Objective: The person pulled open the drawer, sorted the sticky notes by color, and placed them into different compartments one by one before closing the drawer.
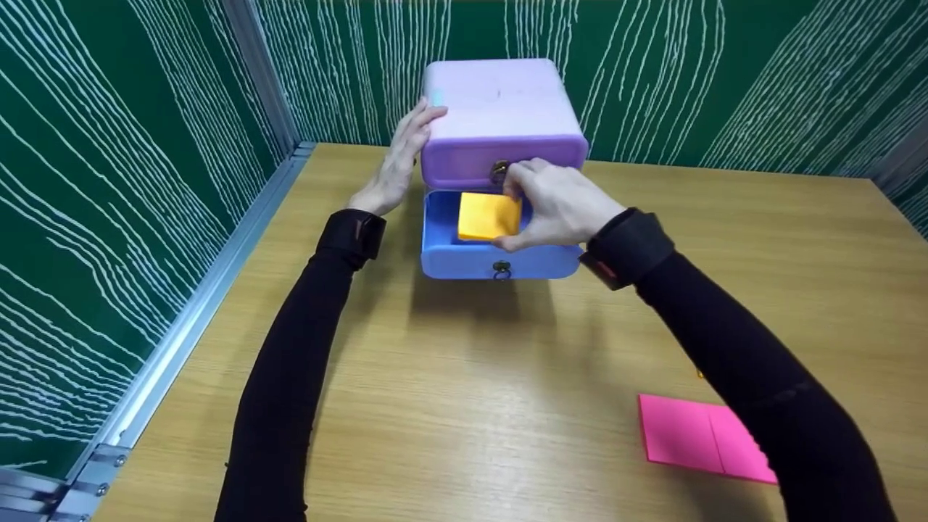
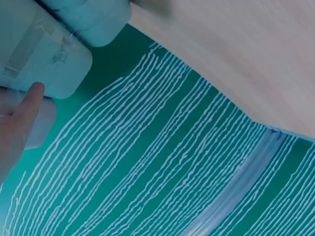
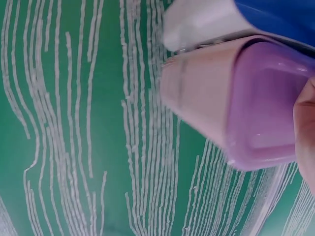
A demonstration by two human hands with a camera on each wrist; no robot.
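Note:
A small drawer unit stands at the back of the table, with a purple drawer (image 1: 464, 163) closed on top and a blue drawer (image 1: 500, 262) pulled out below it. My right hand (image 1: 569, 206) pinches a yellow sticky note pad (image 1: 486, 216) between thumb and fingers, over the blue drawer's opening. The left hand (image 1: 399, 159) rests against the unit's left side, fingers extended to the upper edge of its pale casing (image 1: 500, 94). In the right wrist view, the purple drawer front (image 3: 275, 103) is close to the right hand (image 3: 306, 132); the pad is hidden there.
Two pink sticky note pads (image 1: 681, 435) lie side by side at the table's front right, partly under the right sleeve (image 1: 768, 377). Green panels (image 1: 652, 80) with white streaks rise behind and at the left, along a metal frame rail (image 1: 217, 290).

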